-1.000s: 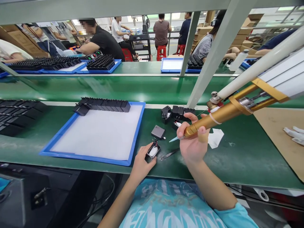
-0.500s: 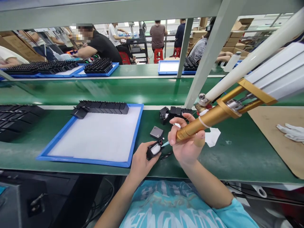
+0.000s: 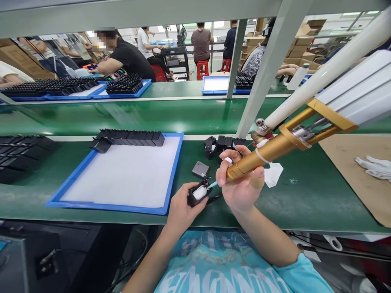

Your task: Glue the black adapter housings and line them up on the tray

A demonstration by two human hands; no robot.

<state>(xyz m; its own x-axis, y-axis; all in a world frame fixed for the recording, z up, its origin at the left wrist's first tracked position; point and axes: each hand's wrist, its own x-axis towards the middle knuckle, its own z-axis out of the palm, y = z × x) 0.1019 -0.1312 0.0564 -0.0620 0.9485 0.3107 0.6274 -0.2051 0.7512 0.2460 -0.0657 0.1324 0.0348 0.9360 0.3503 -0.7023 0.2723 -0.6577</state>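
Between the thumb and fingers of my left hand [image 3: 182,205] is a small black plastic housing [image 3: 192,199] with a white insert [image 3: 200,192] and thin wires at its far end. My right hand [image 3: 240,185] is wrapped round a gold glue dispensing gun [image 3: 259,160]. Its pale blue nozzle tip [image 3: 213,184] points down-left and meets the right side of the housing's opening. Just beyond the housing, a flat grey-black box-like part [image 3: 200,169] lies on the green bench. A dark strip-like piece [image 3: 215,198] lies right of the housing, partly blurred.
Left of my hands, a blue tray [image 3: 166,199] lined with white holds a row of black housings [image 3: 131,138]. More black housings [image 3: 226,143] stand behind my right hand. White paper [image 3: 273,175], cardboard [image 3: 351,175] and a white glove [image 3: 374,167] lie rightward. Co-workers sit across the bench.
The housing in my left hand has tilted slightly, showing more of the white insert. The nozzle stays at its opening; the view has shifted a little.
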